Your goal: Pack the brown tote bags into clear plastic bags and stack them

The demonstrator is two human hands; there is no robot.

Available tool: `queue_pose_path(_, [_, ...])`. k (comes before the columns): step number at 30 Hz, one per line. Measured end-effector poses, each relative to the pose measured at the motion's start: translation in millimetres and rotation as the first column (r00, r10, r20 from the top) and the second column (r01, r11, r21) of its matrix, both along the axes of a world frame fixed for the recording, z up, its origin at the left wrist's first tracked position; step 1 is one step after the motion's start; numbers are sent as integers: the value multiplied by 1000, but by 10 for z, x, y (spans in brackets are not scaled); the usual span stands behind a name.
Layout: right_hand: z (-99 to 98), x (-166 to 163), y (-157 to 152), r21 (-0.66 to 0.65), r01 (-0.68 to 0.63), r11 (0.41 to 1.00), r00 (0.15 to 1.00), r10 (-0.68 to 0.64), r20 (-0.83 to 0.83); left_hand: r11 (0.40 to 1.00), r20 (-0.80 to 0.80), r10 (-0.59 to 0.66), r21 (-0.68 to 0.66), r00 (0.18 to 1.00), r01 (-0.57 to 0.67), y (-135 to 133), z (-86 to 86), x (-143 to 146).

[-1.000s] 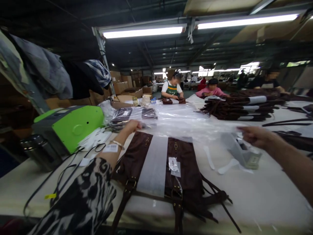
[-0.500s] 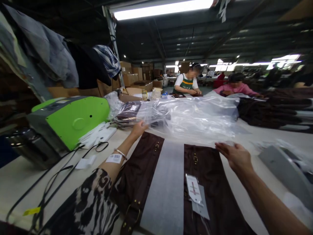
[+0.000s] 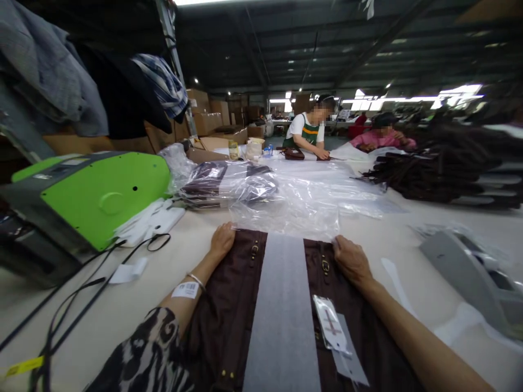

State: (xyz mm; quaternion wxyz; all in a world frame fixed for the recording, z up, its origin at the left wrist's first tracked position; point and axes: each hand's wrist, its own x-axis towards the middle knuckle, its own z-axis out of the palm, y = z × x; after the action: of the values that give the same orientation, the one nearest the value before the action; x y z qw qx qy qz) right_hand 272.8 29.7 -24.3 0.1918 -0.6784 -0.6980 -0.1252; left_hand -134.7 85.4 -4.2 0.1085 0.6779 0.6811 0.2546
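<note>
A dark brown garment with brass buckles lies before me, a pale grey sheet running down its middle. Its right half carries a white hang tag. At the far left corner my left hand is closed on the edge of a clear plastic bag. My right hand is closed at the far right corner, where the bag's edge also meets it. How much of the garment each hand grips is hidden by the fingers. The bag spreads away from me past the garment's far edge.
Bagged brown garments lie beyond my left hand. A green machine with black cables stands left, beside white tags. To the right are a grey device and stacked brown garments. Two co-workers sit or stand across the table.
My hands have come closer together, the right one moving left and its fingers closing. The bag's near edge has narrowed between them. The view has shifted somewhat.
</note>
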Motion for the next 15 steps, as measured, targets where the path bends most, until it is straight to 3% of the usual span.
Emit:
queue_pose_path(4, [-26, 128, -191, -9, -75, 997, 982, 72, -177, 998, 121, -12, -56, 993, 19, -219, 9, -217])
queue_pose_path(7, [-38, 154, -262, -21, -51, 998, 963, 43, -265, 997, 216, 32, -68, 976, -18, -309, 22, -338])
queue_pose_path(15, [45, 114, -282, -20, -23, 1000, 909, 13, -417, 996, 303, 90, -20, 949, -88, -338, 71, -361])
